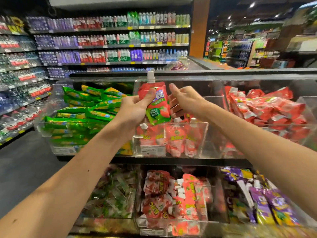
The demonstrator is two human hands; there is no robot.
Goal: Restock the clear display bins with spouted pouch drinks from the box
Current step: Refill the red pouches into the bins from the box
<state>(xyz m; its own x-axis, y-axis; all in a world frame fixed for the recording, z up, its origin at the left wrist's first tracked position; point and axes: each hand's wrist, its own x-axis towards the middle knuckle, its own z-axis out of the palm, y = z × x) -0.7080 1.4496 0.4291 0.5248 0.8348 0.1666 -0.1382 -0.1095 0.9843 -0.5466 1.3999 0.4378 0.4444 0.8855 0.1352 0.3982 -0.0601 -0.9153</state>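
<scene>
My left hand (137, 107) grips a red and green spouted pouch drink (157, 103) upright, its white cap at the top, above the middle clear display bin (171, 152) on the upper shelf. That bin holds several pink spouted pouches standing upright. My right hand (183, 100) hovers just right of the held pouch, its fingers loosely curled and holding nothing. No box is in view.
A clear bin of green packets (77, 117) sits to the left and a bin of red packets (265, 107) to the right. The lower shelf holds bins of pink pouches (171, 194) and purple packets (257, 194). Bottle shelves (111, 40) line the back wall across the aisle.
</scene>
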